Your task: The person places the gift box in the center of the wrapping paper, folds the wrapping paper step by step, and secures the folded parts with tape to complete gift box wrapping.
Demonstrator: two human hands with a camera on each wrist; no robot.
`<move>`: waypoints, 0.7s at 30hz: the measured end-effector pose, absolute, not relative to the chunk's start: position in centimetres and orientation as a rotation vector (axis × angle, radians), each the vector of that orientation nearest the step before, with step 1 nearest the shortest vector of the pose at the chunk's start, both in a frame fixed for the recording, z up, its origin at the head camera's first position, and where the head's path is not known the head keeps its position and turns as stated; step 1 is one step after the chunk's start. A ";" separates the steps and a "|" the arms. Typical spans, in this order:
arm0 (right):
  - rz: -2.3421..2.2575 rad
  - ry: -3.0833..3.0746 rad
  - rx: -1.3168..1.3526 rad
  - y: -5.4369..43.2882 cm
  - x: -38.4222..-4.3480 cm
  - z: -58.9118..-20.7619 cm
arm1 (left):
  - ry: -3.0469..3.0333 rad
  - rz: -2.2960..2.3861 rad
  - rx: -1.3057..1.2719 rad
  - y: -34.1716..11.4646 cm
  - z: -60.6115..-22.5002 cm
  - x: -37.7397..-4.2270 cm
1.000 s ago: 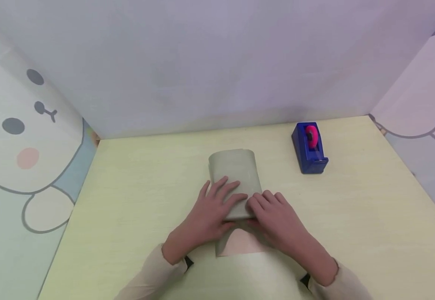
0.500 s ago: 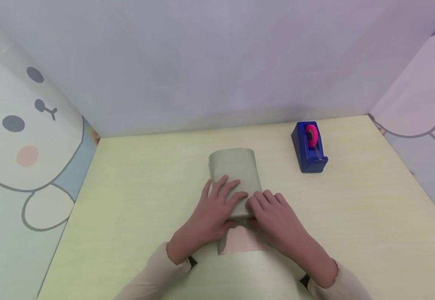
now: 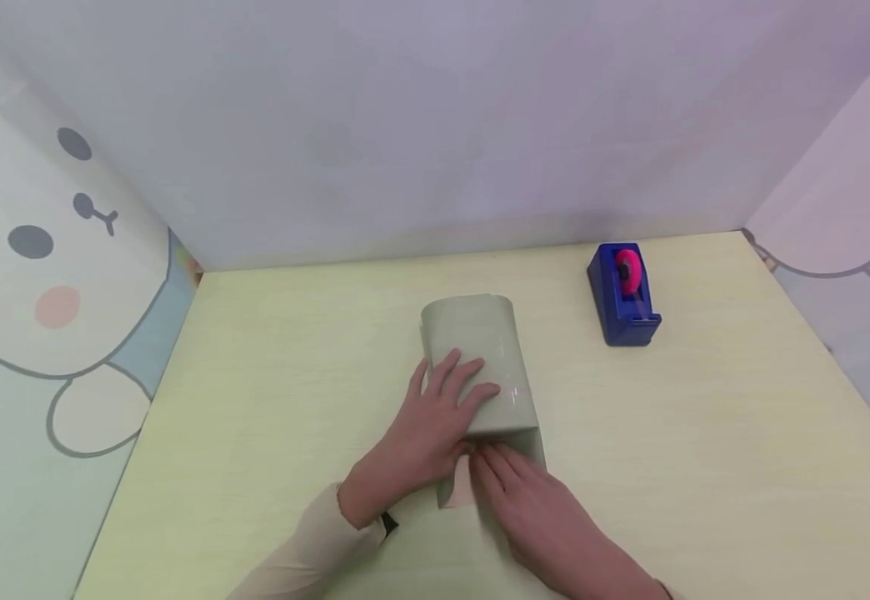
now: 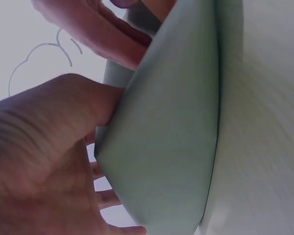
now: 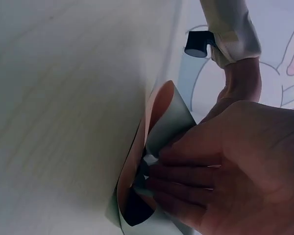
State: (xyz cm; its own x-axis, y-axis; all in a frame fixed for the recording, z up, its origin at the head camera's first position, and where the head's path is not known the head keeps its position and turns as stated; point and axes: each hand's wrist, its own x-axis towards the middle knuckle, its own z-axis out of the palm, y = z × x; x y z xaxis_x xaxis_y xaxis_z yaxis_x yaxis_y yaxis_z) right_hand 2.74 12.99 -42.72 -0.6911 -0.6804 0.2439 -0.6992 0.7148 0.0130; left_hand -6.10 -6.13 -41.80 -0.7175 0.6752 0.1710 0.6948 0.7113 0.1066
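Note:
A packet in grey-green wrapping paper (image 3: 472, 333), pinkish on its inner face, lies at the middle of the table. Across its top my left hand (image 3: 427, 425) rests with spread fingers, its thumb down at the near end. In the left wrist view, that thumb (image 4: 100, 100) reaches over the edge of a slanted paper flap (image 4: 171, 132). Straight fingers of my right hand (image 3: 525, 508) press at the packet's near end, close to the left thumb. The right wrist view shows the right palm (image 5: 240, 166) beside the folded paper, whose pink inside (image 5: 161, 105) shows; the contents are hidden.
A blue tape dispenser (image 3: 622, 300) with a pink core stands at the back right of the pale wooden table (image 3: 285, 358). A grey-white wall (image 3: 435, 133) rises behind it, with cartoon-printed panels (image 3: 105, 308) at both sides.
My right hand has left the packet's right edge and moved down to its near end, its fingers now straighter. The left hand stays on top, almost unmoved.

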 end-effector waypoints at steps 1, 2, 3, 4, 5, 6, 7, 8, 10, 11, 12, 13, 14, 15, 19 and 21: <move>0.097 -2.689 1.082 12.9 2.7 -42.8 | -2.797 -0.239 -1.124 -6.1 -41.8 -6.1; 0.089 -2.694 1.069 12.9 2.6 -42.8 | -2.801 -0.231 -1.123 -6.1 -41.8 -6.1; 0.081 -2.699 1.062 12.8 2.6 -42.8 | -2.808 -0.223 -1.120 -6.0 -41.8 -6.1; 0.076 -2.708 1.060 12.8 2.5 -42.7 | -2.816 -0.216 -1.117 -6.0 -41.8 -6.1; 0.076 -2.721 1.059 12.8 2.5 -42.6 | -2.824 -0.208 -1.112 -5.9 -41.8 -6.0; 0.072 -2.736 1.059 12.8 2.4 -42.6 | -2.833 -0.197 -1.104 -5.8 -41.8 -6.0; 0.073 -2.754 1.062 12.7 2.4 -42.5 | -2.839 -0.185 -1.095 -5.7 -41.7 -5.9; 0.074 -2.772 1.065 12.7 2.4 -42.4 | -2.844 -0.166 -1.085 -5.6 -41.7 -5.9; 0.078 -2.800 1.073 12.8 2.4 -42.2 | -2.848 -0.119 -1.060 -5.4 -41.7 -5.7; 0.094 -2.806 1.079 12.8 2.3 -42.2 | -2.845 -0.093 -1.045 -5.2 -41.7 -5.6; 0.125 -2.807 1.081 12.9 2.2 -42.2 | -2.840 -0.063 -1.029 -5.1 -41.8 -5.6; 0.189 -2.803 1.066 13.0 2.1 -42.3 | -2.834 -0.037 -1.015 -5.0 -41.9 -5.5; 0.268 -2.788 1.032 13.1 2.1 -42.2 | -2.824 -0.011 -1.003 -4.9 -42.0 -5.4; 0.352 -2.762 0.968 13.2 2.0 -42.2 | -2.812 0.010 -0.991 -4.8 -42.1 -5.3; 0.688 -2.605 0.536 13.7 1.5 -42.2 | -2.787 0.056 -0.974 -4.5 -42.5 -5.0; 0.775 -2.592 0.324 13.9 1.3 -42.3 | -2.788 0.076 -0.971 -4.4 -42.4 -4.9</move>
